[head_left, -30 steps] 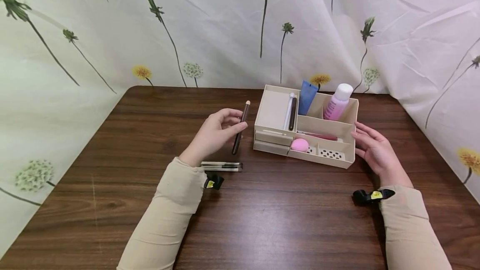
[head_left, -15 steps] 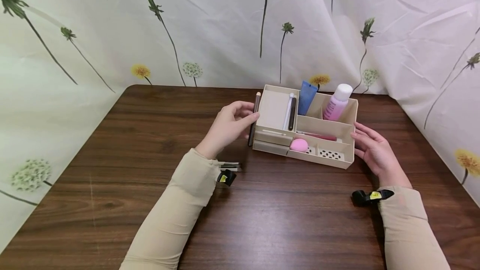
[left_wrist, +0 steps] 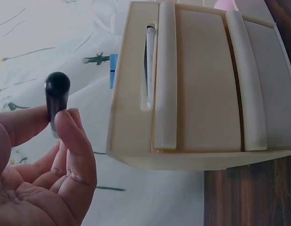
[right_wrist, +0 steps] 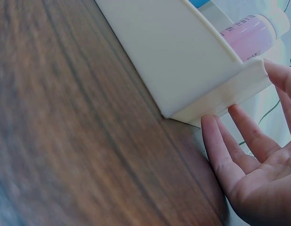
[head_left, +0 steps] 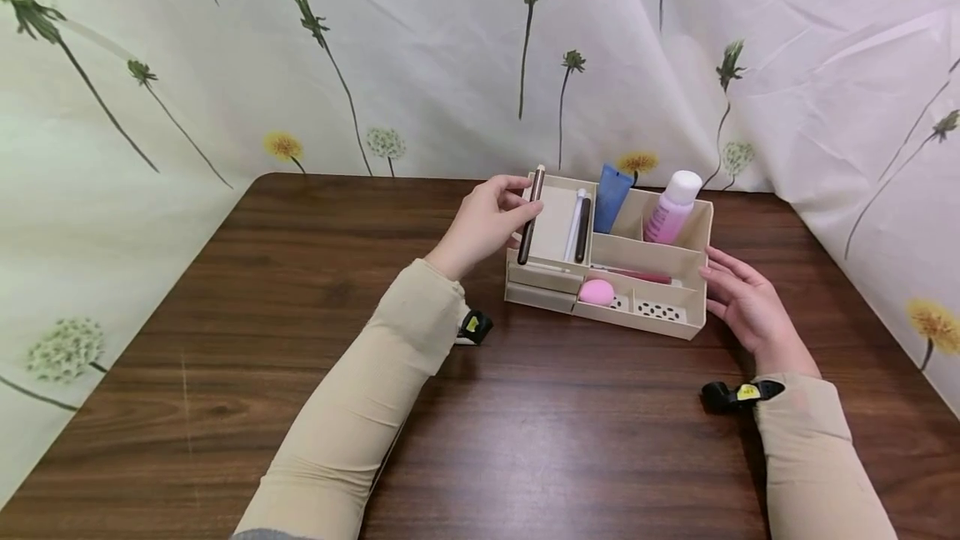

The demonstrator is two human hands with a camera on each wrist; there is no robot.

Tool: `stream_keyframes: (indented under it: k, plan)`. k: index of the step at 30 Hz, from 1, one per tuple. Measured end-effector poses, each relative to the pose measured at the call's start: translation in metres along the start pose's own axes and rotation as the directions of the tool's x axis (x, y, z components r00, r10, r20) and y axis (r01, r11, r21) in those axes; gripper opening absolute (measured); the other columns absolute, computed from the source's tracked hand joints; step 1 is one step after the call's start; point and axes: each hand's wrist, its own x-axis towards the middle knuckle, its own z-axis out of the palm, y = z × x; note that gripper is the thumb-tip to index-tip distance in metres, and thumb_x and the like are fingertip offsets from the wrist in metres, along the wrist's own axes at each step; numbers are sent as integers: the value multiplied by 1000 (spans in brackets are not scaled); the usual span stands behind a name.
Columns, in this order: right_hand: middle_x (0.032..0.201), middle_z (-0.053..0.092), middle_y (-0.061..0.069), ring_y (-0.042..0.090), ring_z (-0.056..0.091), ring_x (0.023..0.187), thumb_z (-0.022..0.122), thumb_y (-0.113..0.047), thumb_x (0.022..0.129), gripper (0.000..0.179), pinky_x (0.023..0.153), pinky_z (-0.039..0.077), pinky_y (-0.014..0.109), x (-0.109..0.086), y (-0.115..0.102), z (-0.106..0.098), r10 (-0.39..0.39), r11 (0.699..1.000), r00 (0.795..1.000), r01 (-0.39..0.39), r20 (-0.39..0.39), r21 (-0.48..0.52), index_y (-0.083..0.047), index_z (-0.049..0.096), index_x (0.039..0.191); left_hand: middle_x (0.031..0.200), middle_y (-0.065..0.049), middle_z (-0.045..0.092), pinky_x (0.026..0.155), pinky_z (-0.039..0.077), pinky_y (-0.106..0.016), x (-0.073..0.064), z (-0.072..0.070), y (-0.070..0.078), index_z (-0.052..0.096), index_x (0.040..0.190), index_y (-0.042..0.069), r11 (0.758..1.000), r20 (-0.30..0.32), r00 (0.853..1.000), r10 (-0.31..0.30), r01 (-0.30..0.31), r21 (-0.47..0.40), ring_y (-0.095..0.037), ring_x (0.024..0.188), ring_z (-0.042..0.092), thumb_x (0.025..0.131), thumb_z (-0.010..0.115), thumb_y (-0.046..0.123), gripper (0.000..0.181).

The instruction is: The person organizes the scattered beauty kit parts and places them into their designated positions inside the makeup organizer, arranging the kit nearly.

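Note:
My left hand (head_left: 487,219) pinches a dark brown makeup stick (head_left: 531,219) with a pale tip between thumb and fingers. It is held upright at a slant over the left edge of the cream makeup organizer (head_left: 551,202). In the left wrist view the stick's black rounded end (left_wrist: 57,84) points toward the camera, apart from the organizer. A white stick (head_left: 575,223) and another dark stick (head_left: 583,230) lie in the top left tray. My right hand (head_left: 750,302) touches the organizer's right side with extended fingertips; the right wrist view shows them against its wall (right_wrist: 221,96).
A blue tube (head_left: 612,200) and a pink bottle with a white cap (head_left: 672,207) stand in the back compartments. A red-handled item (head_left: 637,275) lies in the middle one. A pink sponge (head_left: 597,292) sits in front. Slim sticks on the wooden table (head_left: 570,440) are mostly hidden by my left wrist.
My left hand has carried the dark stick rightward and away from me, from beside the organizer to over its left edge. My right hand has stayed at the organizer's right side.

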Motion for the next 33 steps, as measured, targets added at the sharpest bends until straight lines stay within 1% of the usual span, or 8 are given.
stream_keyframes:
  k: [3, 7, 13, 19, 22, 25, 29, 33]
  plan:
    - [105, 75, -6, 7, 70, 95, 50, 1, 100, 36, 74, 58, 27, 1, 1, 0, 1, 1000, 1000, -1, 5, -6, -22, 73, 114, 113, -13, 69, 59, 57, -27, 7, 4, 1, 49, 140, 8, 1000, -1, 1000, -16, 16, 1, -17, 70, 63, 96, 65, 22, 49]
    - [103, 75, -5, 7, 70, 94, 50, 2, 100, 36, 74, 58, 27, 2, 0, 0, -7, 1000, 1000, 7, 2, -7, -22, 73, 114, 114, -13, 68, 60, 59, -28, 16, 9, 2, 49, 139, 10, 999, 4, 999, -41, 41, 1, -18, 74, 65, 96, 66, 23, 48]
    - [104, 75, -6, 7, 70, 95, 50, 1, 100, 35, 74, 58, 27, 1, 0, 0, -3, 1000, 1000, 3, 1, -1, -22, 73, 114, 113, -13, 69, 61, 60, -29, 24, 18, 2, 53, 133, 12, 997, 11, 997, -77, 77, 25, -18, 64, 65, 95, 67, 24, 42]
    - [110, 73, -8, 7, 70, 97, 51, 2, 100, 35, 75, 59, 27, 1, 3, -1, -7, 1000, 1000, 6, -6, -7, -21, 72, 115, 110, -11, 69, 61, 60, -29, 32, 26, 3, 54, 132, 12, 992, 17, 996, -87, 85, 99, -18, 62, 67, 95, 68, 24, 41]
    - [111, 73, -8, 7, 70, 97, 52, 1, 99, 34, 75, 59, 28, 1, 3, -1, -7, 1000, 1000, 7, -6, -5, -21, 72, 116, 109, -12, 70, 60, 59, -28, 35, 31, 4, 55, 131, 11, 989, 24, 995, -94, 90, 114, -19, 64, 69, 95, 68, 23, 40]
    - [111, 73, -8, 7, 70, 97, 53, 1, 99, 33, 75, 59, 28, 0, 3, -1, -6, 1000, 1000, 6, -6, -9, -21, 72, 116, 109, -14, 70, 59, 59, -28, 39, 36, 5, 56, 130, 8, 989, 30, 995, -98, 94, 112, -19, 65, 68, 94, 69, 21, 40]
    - [111, 73, -8, 7, 70, 97, 54, 0, 99, 33, 75, 59, 28, 1, 2, -1, -7, 1000, 1000, 7, -6, -15, -21, 71, 117, 108, -15, 70, 57, 59, -27, 43, 41, 5, 58, 128, 7, 987, 38, 994, -105, 100, 126, -16, 60, 66, 94, 69, 19, 38]
    - [109, 74, -7, 7, 70, 97, 52, 1, 100, 33, 75, 59, 28, 1, 1, -2, -5, 1000, 1000, 5, -5, -8, -21, 72, 116, 108, -13, 72, 56, 57, -24, 45, 42, 4, 59, 127, 7, 980, 42, 994, -104, 95, 177, -13, 54, 64, 94, 69, 21, 37]
